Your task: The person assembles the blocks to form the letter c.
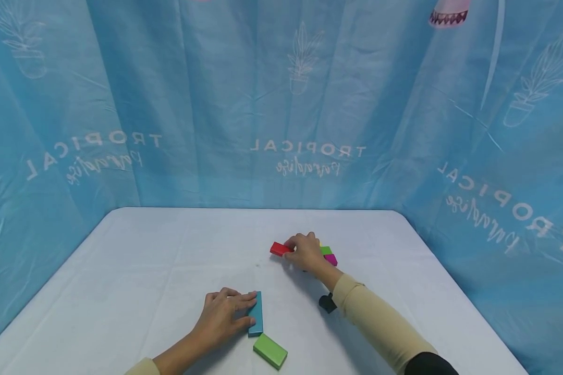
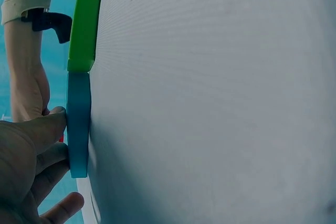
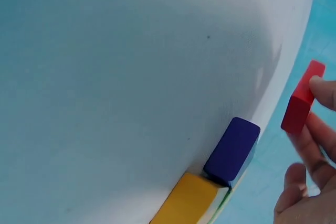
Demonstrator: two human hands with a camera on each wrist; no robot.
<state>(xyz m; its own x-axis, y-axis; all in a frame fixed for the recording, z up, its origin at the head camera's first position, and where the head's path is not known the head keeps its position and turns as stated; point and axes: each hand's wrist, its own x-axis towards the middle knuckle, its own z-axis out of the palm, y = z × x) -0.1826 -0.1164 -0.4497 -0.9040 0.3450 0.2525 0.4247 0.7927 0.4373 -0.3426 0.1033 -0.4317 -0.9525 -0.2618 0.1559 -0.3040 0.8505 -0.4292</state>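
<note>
1. Can't see R end of red block in head view; covered by R hand.
2. Can't see L ends of far green block & magenta block, same cause.
3. Can't ID blk. thing, partly behind R sleeve.
4. Lose top of light-green block at L-wrist view's upper edge, plus part of L hand at side.
5. Lose btm of yellow block, R-wrist view.
6. Can't ID speck; too small.

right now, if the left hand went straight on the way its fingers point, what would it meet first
The blue block: the left hand's fingers seem to touch it, though exact contact is hard to judge. The light green block lies nearer the wearer, off that line.
</note>
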